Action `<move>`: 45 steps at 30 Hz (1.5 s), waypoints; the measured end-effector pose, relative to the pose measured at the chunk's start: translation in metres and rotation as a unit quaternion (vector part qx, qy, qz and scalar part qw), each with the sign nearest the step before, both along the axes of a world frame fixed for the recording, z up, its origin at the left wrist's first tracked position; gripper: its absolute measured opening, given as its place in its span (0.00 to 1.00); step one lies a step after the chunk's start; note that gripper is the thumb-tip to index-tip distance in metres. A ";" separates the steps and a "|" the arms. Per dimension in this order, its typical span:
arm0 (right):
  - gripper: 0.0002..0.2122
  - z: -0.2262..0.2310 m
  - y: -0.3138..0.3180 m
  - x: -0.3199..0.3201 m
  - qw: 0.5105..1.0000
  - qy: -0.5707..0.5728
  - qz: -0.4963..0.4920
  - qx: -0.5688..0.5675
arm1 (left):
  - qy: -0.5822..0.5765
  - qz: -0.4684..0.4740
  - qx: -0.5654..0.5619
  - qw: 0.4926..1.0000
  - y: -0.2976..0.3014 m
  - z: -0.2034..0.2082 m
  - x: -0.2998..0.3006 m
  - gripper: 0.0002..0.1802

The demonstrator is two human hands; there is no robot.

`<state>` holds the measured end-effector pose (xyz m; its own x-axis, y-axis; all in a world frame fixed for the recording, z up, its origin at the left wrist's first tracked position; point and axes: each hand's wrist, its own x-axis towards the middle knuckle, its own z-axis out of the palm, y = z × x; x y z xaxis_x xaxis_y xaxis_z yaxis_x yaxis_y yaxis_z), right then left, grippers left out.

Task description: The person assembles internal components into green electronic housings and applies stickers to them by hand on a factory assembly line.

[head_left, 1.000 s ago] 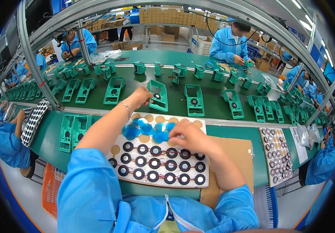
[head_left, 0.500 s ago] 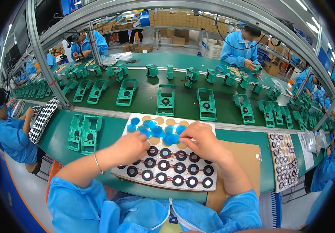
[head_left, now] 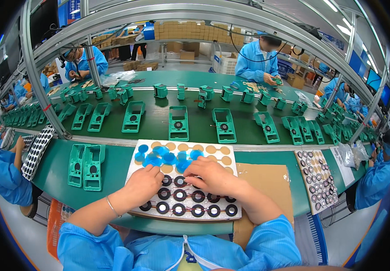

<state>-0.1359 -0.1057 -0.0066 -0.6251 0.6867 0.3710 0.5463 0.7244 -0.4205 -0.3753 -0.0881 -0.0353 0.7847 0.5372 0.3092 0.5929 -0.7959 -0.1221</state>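
Note:
A white foam tray (head_left: 228,216) with rows of round recesses lies before me. Its near rows hold black round speakers (head_left: 179,209) with pale centres and thin red wires. Over its far part several translucent blue discs (head_left: 161,156) lie loosely, some overlapping. My left hand (head_left: 144,185) is over the tray's left side, fingers curled together beside the top row of speakers. My right hand (head_left: 211,177) bends down over the same row, fingers drawn together at a speaker (head_left: 179,181). What either hand's fingertips hold is hidden or too small to make out.
A cardboard sheet (head_left: 267,180) lies right of the tray; two green plastic housings (head_left: 93,174) lie left. Beyond, more green housings (head_left: 178,123) line a dark green belt. Another tray of round parts (head_left: 316,180) is farther right. Co-workers sit across and at both sides.
My hands have come nearer from the blue discs to the top speaker row. My right hand no longer touches the discs. The whole view has shifted slightly.

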 end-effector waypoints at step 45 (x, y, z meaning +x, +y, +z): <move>0.18 -0.012 0.012 0.007 0.933 0.288 0.006 -0.217 | -0.519 -0.046 -0.558 0.645 0.020 0.010 0.041 0.08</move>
<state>-0.1291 -0.0935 -0.0190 -0.4167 0.8444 0.3365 0.1313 0.4223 -0.8969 -0.3345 -0.0678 -0.0256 0.5098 0.8462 0.1549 -0.1626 -0.0820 0.9833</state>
